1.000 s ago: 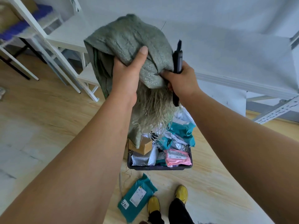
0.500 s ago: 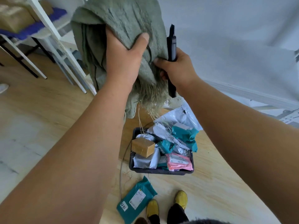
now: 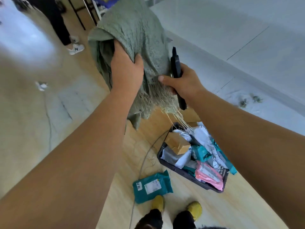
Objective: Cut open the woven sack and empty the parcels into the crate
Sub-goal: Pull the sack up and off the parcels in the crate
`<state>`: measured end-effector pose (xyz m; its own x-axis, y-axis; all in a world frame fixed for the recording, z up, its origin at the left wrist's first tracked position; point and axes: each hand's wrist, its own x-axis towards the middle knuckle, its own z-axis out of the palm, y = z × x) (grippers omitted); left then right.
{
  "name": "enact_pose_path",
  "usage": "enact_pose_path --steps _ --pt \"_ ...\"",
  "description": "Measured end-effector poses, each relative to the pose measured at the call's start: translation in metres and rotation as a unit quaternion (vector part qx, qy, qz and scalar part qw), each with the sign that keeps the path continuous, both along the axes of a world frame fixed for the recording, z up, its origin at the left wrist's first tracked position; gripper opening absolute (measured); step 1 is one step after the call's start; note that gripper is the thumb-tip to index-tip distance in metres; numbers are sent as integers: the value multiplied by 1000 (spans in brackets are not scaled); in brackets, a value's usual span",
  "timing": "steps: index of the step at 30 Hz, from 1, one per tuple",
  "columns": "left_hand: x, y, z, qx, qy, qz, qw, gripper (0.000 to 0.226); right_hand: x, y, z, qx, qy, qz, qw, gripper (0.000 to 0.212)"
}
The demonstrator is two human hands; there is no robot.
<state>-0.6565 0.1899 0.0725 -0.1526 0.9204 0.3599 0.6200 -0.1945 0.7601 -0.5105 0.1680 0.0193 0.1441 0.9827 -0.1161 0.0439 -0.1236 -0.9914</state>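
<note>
The grey-green woven sack [image 3: 138, 33] is bunched up and held high, its frayed cut edge trailing threads down toward the crate. My left hand [image 3: 126, 70] grips a fold of the sack. My right hand [image 3: 183, 81] holds a black cutter [image 3: 176, 71] upright and also pinches the sack's edge. Below sits the dark crate [image 3: 184, 173], piled with several parcels: a brown box [image 3: 179, 143], grey, teal and pink mailers. One teal parcel [image 3: 152, 185] lies on the floor beside the crate, by my yellow shoes [image 3: 176, 206].
Wooden floor under the crate, with a thin cord [image 3: 143, 161] curling across it. A white sheet [image 3: 239, 47] covers the ground to the right. Another person's legs and white sneaker [image 3: 76, 48] stand at the upper left, near dark furniture legs [image 3: 79, 15].
The view has swung and tilted left, so the crate now sits lower right. Both hands keep their hold on the sack, which stays raised off the crate.
</note>
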Motion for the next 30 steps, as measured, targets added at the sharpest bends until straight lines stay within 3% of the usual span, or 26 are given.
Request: enact_pose_path --steps 3,6,11,21,26,30 --pt "-31 1 -5 6 18 40 999 58 -29 7 -6 -18 6 37 999 26" --pt "-55 9 -11 14 45 42 998 55 -54 14 -9 -29 -7 45 999 23" --pt "-96 35 -32 -2 118 15 993 51 -85 34 -25 -52 -13 21 998 36" --pt "-232 90 -76 -59 230 -33 971 41 -223 76 -76 -148 76 -12 986 34" --pt "-261 116 -99 -91 303 -75 945 40 -231 84 -89 -179 51 -56 981 34" --pt "-264 114 -140 -154 285 -120 938 43 -225 80 -105 -214 27 -85 973 32"
